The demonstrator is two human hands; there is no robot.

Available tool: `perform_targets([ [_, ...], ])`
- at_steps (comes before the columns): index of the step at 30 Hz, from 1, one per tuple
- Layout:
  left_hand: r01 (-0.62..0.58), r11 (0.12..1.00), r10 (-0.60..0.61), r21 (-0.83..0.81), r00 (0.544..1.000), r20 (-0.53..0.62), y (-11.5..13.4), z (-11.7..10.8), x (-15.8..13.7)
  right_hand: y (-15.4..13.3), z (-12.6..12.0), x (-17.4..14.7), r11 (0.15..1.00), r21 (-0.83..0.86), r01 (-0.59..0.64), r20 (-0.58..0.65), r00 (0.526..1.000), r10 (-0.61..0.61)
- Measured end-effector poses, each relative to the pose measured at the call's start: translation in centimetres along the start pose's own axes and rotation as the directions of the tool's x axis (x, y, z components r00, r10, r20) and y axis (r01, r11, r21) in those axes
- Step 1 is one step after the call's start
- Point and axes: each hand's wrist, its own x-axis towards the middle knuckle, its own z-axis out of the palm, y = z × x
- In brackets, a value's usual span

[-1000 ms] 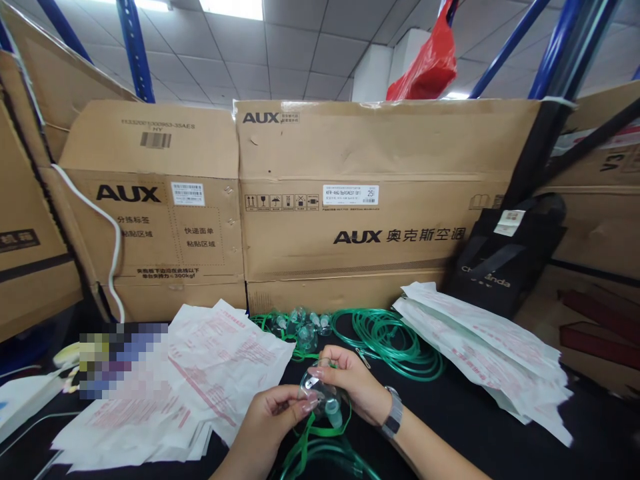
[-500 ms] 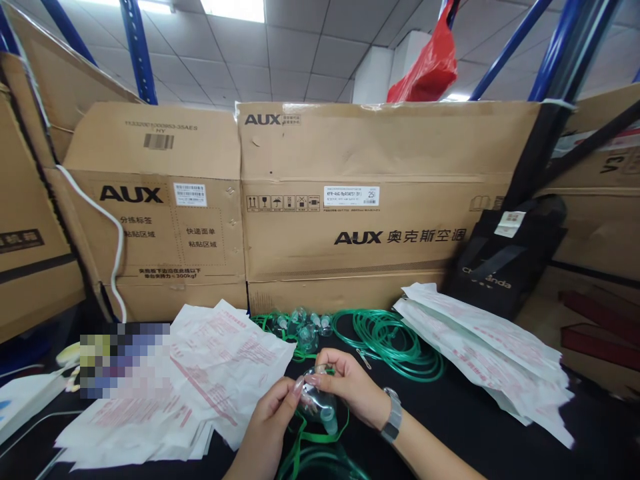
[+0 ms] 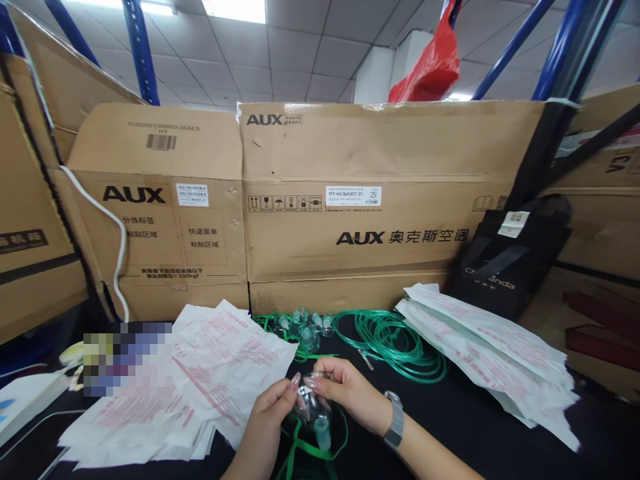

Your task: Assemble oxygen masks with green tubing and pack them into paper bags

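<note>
Between my two hands is a clear oxygen mask (image 3: 316, 412) with a green connector (image 3: 323, 435) pointing down toward me. Its green elastic strap (image 3: 297, 445) loops below and to the right. My left hand (image 3: 267, 417) pinches the mask's upper left edge between thumb and fingers. At the top edge, my right hand (image 3: 347, 390), with a grey watch (image 3: 395, 420) on its wrist, is also closed on the mask. A small whitish piece, perhaps the metal nose clip, shows by the thumb tips. My curled fingers partly hide the mask's upper rim.
Several clear masks (image 3: 309, 337) with green straps lie behind my hands. Coiled green tubing (image 3: 395, 347) and a small metal clip-like piece (image 3: 367, 359) are to their right. Printed white pouches lie left (image 3: 225, 367) and right (image 3: 490, 360). Cardboard boxes (image 3: 360, 277) and a black bag (image 3: 505, 267) stand behind.
The mask has shifted slightly down and tilted in my hands, showing more of its clear body. The green tubing seen at the bottom edge has mostly dropped out of view.
</note>
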Motion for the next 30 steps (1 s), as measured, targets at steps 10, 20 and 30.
perform_targets([
  [10, -0.112, 0.989, 0.119, 0.099, 0.99, -0.073, 1.4, 0.8, -0.4, -0.7, 0.3, -0.2, 0.999, 0.03, 0.039, 0.001, 0.999, -0.039],
  [20, -0.132, 0.969, 0.145, 0.209, 0.988, -0.047, 2.1, 1.6, -1.5, -1.1, 0.5, -0.3, 0.999, 0.025, 0.029, -0.05, 0.998, -0.028],
  [30, -0.147, 0.945, 0.15, 0.293, 0.989, 0.012, 1.5, 1.1, -1.2, -0.1, 0.5, -0.2, 0.992, 0.124, -0.013, 0.107, 0.994, 0.0],
])
